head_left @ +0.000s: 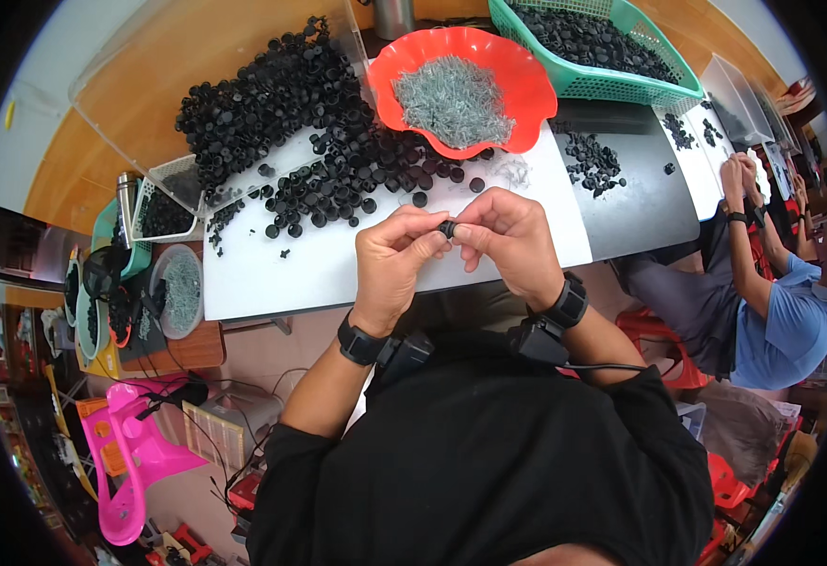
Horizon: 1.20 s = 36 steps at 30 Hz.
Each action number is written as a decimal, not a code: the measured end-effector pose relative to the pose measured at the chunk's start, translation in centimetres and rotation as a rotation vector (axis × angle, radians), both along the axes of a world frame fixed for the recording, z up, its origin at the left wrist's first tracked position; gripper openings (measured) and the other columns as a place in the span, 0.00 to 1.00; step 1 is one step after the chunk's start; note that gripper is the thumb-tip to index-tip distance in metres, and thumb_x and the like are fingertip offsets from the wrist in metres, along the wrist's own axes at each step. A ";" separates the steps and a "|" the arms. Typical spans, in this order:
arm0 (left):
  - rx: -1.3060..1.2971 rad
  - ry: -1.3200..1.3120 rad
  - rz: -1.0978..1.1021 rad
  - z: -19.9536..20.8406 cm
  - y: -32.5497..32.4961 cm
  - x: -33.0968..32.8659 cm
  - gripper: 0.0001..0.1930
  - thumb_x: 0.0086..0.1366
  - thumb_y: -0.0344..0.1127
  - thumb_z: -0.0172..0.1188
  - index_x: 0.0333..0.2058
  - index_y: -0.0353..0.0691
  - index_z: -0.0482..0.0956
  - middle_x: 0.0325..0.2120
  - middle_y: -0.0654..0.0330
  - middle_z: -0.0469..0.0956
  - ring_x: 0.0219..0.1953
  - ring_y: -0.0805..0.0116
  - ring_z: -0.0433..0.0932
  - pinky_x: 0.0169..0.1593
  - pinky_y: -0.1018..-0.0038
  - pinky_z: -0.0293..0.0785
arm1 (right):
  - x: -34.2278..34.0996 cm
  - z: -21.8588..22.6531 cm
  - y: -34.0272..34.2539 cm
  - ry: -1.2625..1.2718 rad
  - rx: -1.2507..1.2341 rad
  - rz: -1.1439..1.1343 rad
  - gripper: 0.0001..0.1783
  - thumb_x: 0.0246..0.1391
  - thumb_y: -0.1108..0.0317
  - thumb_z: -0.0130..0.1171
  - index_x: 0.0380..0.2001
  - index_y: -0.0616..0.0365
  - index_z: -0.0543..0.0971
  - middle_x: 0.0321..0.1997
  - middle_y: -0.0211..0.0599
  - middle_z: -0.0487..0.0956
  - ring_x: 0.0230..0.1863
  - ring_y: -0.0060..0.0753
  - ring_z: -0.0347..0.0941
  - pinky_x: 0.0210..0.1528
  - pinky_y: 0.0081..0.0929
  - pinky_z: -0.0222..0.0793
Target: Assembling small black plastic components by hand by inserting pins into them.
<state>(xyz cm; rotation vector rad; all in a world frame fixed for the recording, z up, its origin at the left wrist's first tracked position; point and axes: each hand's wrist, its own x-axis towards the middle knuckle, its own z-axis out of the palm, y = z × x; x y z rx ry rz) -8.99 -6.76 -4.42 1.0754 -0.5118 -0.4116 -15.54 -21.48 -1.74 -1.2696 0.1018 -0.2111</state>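
1 black piece in both hands, a broad heap still loose

Both hands meet over a white worktop (272, 288), clamped on the same small black piece (447, 228): the left hand (390, 255) pinches it from its side, the right hand (512, 236) from the other. The fingers cover much of it, so its exact shape cannot be told.

With that piece as the clock's centre, a large heap of black parts (253, 113) spreads at 10 o'clock, its loose edge reaching near the hands. At 12 o'clock stands a red scalloped bowl (532, 104) filled with thin, pale grey pieces (453, 99). A green basket (611, 87) of black parts sits between 1 and 2 o'clock, and at 2 o'clock a smaller scatter of black parts (594, 165) lies on a dark mat (654, 222). Another person (781, 321) sits between 3 and 4 o'clock, well apart.

As for progress, just 1 piece is being handled, and it is not yet set down. The heap and the bowl suggest that plenty of stock is left. How much is done is harder to judge — the parts on the mat and in the basket may be finished or waiting, and the view does not show which
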 end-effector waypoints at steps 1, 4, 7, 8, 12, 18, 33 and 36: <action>-0.043 0.039 -0.002 -0.1 0.1 0.0 0.11 0.55 0.17 0.58 0.38 0.30 0.79 0.31 0.57 0.76 0.29 0.72 0.76 0.34 0.80 0.72 | 0.2 -0.1 0.0 0.001 -0.021 0.000 0.04 0.49 0.81 0.59 0.27 0.66 0.74 0.22 0.34 0.75 0.21 0.18 0.72 0.19 0.16 0.70; -0.115 0.106 -0.015 -0.4 0.2 0.3 0.10 0.56 0.17 0.57 0.37 0.30 0.79 0.31 0.56 0.77 0.29 0.72 0.75 0.34 0.79 0.72 | 0.6 -0.6 0.0 0.006 -0.051 0.009 0.04 0.49 0.80 0.59 0.26 0.65 0.73 0.21 0.32 0.75 0.20 0.17 0.71 0.18 0.15 0.68; -0.148 0.166 -0.031 -0.6 0.4 0.5 0.10 0.56 0.20 0.58 0.38 0.30 0.79 0.31 0.56 0.77 0.29 0.72 0.74 0.34 0.79 0.71 | 1.1 -0.6 0.2 0.006 -0.039 0.036 0.05 0.50 0.79 0.59 0.26 0.64 0.72 0.21 0.32 0.75 0.20 0.17 0.71 0.18 0.14 0.67; -0.152 0.197 -0.038 -0.6 0.5 0.5 0.10 0.57 0.22 0.59 0.39 0.31 0.78 0.31 0.57 0.77 0.28 0.72 0.73 0.34 0.79 0.71 | 1.2 -0.6 0.3 0.003 -0.018 0.050 0.05 0.50 0.78 0.59 0.26 0.64 0.72 0.21 0.32 0.75 0.19 0.17 0.71 0.17 0.14 0.67; -0.206 0.267 -0.050 -0.8 0.6 0.7 0.10 0.58 0.24 0.59 0.40 0.31 0.78 0.31 0.57 0.77 0.29 0.72 0.74 0.33 0.79 0.71 | 2.0 -0.9 0.6 0.001 0.022 0.057 0.06 0.51 0.77 0.60 0.25 0.63 0.72 0.21 0.32 0.75 0.20 0.17 0.71 0.17 0.14 0.68; -0.257 0.325 -0.072 -1.3 0.8 1.1 0.11 0.60 0.26 0.58 0.42 0.31 0.77 0.31 0.56 0.77 0.29 0.72 0.74 0.34 0.79 0.71 | 2.4 -1.3 1.0 0.002 0.017 0.065 0.07 0.51 0.76 0.60 0.25 0.63 0.71 0.21 0.33 0.75 0.19 0.18 0.71 0.17 0.15 0.68; -0.165 0.354 -0.059 -0.2 -0.2 0.6 0.07 0.60 0.25 0.58 0.38 0.31 0.75 0.29 0.57 0.78 0.27 0.72 0.75 0.33 0.78 0.72 | 0.7 1.0 -0.4 -0.387 -0.878 -0.179 0.14 0.42 0.77 0.63 0.36 0.60 0.77 0.29 0.35 0.73 0.26 0.27 0.72 0.26 0.23 0.66; -0.088 0.227 -0.069 0.1 0.0 0.4 0.08 0.62 0.28 0.56 0.39 0.31 0.74 0.30 0.55 0.78 0.28 0.72 0.75 0.34 0.79 0.71 | 0.8 1.8 -1.8 -0.386 -0.881 -0.075 0.11 0.41 0.78 0.63 0.32 0.62 0.77 0.28 0.38 0.73 0.28 0.35 0.72 0.30 0.27 0.68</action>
